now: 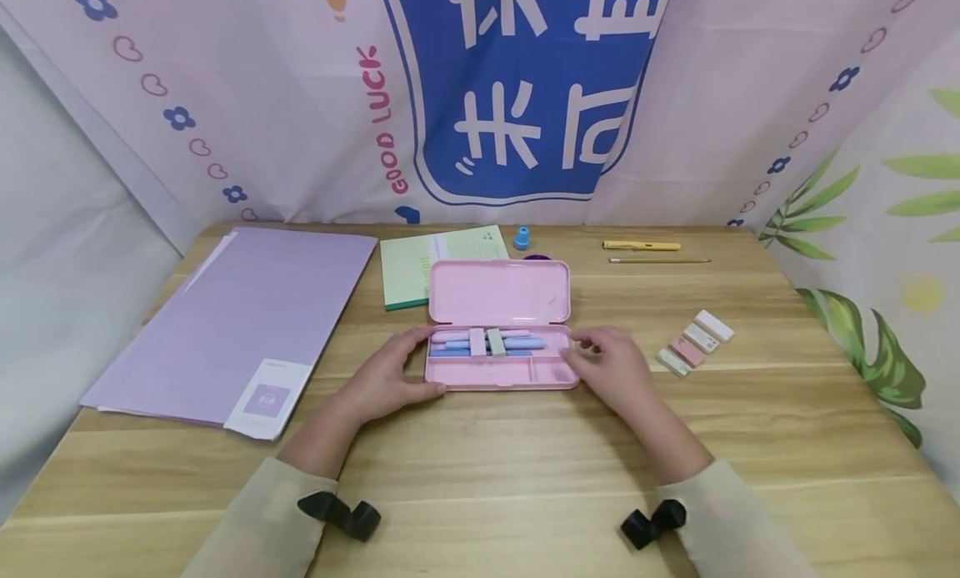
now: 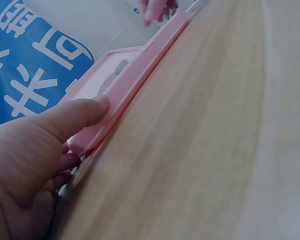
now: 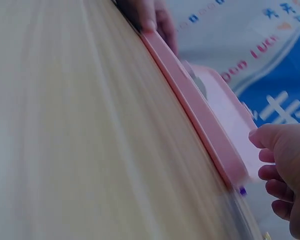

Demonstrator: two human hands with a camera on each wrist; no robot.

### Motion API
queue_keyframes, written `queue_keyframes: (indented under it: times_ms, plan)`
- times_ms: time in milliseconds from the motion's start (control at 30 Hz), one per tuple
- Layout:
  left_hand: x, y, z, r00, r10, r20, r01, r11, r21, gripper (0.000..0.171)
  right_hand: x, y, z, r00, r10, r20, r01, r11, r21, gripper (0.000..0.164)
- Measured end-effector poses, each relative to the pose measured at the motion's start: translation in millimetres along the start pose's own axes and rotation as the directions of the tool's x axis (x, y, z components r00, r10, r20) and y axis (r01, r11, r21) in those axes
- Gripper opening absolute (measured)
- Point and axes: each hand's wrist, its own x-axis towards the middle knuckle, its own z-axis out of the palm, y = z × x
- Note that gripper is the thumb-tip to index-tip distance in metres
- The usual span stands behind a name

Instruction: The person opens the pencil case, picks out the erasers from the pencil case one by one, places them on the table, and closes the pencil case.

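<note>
A pink pencil case (image 1: 478,373) lies on the table with its lid (image 1: 499,293) raised toward the back. Inside its rear compartment are several pink and blue pens (image 1: 529,343), with a pink eraser (image 1: 477,343) and a green eraser (image 1: 496,343) across them. My left hand (image 1: 382,378) grips the left end of the case, thumb on the front wall (image 2: 92,131) and fingers round the side. At the other end my right hand (image 1: 617,368) hovers with loosely bent fingers, holding nothing; its thumb overlaps the small front-right compartment in the head view.
A purple folder (image 1: 255,319) lies at left and a green notebook (image 1: 405,269) behind the case. Near the back edge stand a small blue object (image 1: 521,238), a yellow pen (image 1: 641,246) and a pencil (image 1: 660,261). Several erasers (image 1: 701,338) sit in a row at right.
</note>
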Motion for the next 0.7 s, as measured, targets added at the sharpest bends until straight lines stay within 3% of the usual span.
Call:
queue_keyframes:
  times_ms: [333,500,700]
  plan:
    - [-0.5,2.4,0.0,1.000,-0.020,0.006,0.020,1.000,0.002,0.089,15,-49,40,0.990,-0.104,0.094,0.100,0.994,0.048,0.038]
    - [-0.8,1.7,-0.4,1.000,-0.006,0.003,0.006,1.000,-0.004,0.089,20,-58,50,0.989,-0.101,0.104,0.100,0.995,0.009,0.042]
    - [-0.2,-0.6,0.0,1.000,0.008,0.002,-0.008,1.000,-0.011,0.089,22,-59,53,0.994,-0.090,0.069,0.090,0.996,0.006,0.035]
